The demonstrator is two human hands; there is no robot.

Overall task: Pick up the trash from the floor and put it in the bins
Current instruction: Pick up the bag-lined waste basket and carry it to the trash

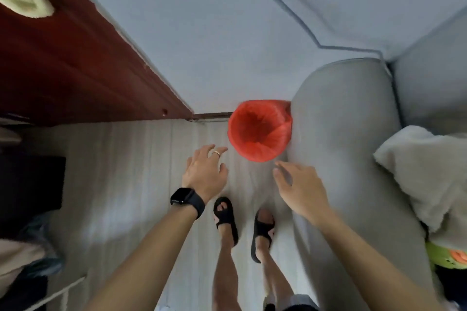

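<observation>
My left arm (141, 257) and right arm (369, 257) were stretched forward and down, both bare. My left hand (205, 170) was relaxed, fingers loosely spread, holding nothing, with a black watch (186, 200) on the wrist and a ring (216, 153) on one finger. My right hand (300, 185) was likewise slack and empty.

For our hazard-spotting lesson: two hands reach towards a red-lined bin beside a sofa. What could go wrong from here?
1. The red-lined bin stands against the grey sofa arm; the nearby right hand might knock it over.
2. Its liner drapes over the rim; the ring on the left hand could snag it.
</observation>
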